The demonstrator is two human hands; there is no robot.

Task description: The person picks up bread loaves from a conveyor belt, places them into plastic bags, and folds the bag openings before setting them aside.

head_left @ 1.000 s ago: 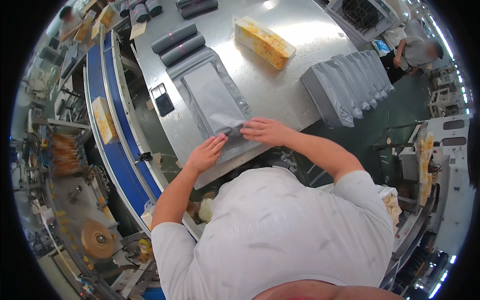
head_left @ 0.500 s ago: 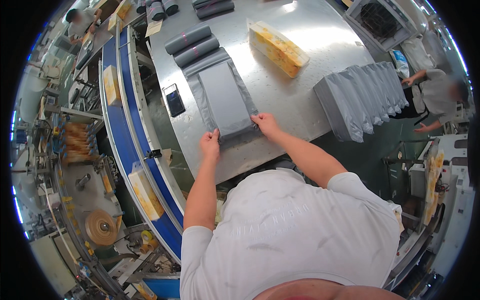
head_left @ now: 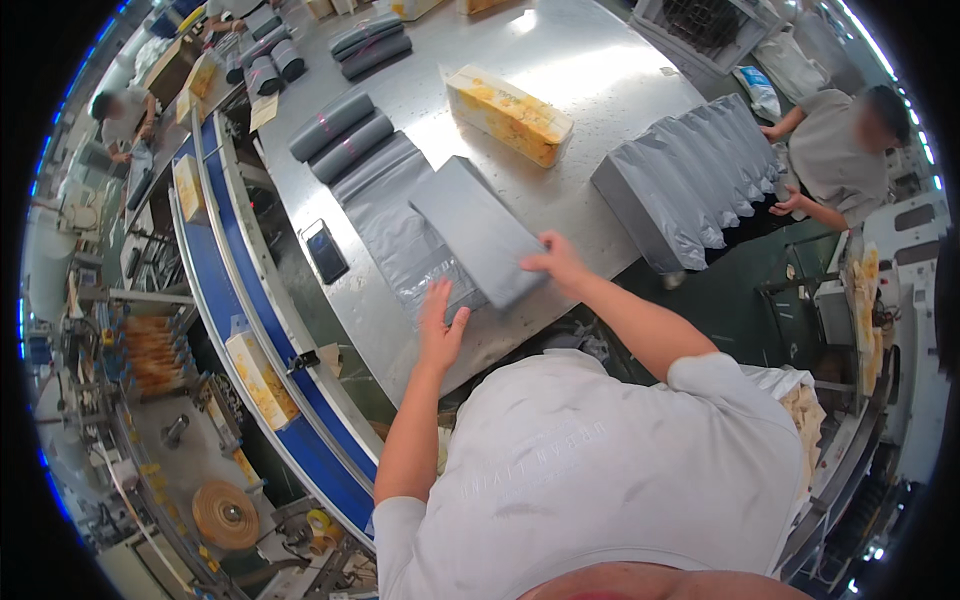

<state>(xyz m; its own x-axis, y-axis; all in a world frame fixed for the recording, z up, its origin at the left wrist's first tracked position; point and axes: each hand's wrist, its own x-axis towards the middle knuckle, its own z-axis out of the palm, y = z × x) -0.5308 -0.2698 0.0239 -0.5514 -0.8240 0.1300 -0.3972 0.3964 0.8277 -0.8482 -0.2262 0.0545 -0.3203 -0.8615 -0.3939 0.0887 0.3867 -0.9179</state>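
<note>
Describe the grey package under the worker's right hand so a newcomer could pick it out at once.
Start at the steel table and find the flat stack of empty grey bags near its front edge. The filled grey package lies slanted across that stack, with the right hand on its near end. Unlike the flat bags beneath, it is thick and box-shaped.

Table (head_left: pixel 600 70): brushed metal, shiny w/ glare. Grey packet (head_left: pixel 478 230): smooth matt plastic. Flat bags (head_left: pixel 395 225) under it: thin, glossy, wrinkled film. Yellow pack (head_left: pixel 508 113): clear shiny wrap. Belt (head_left: pixel 225 300): blue, matt.
</note>
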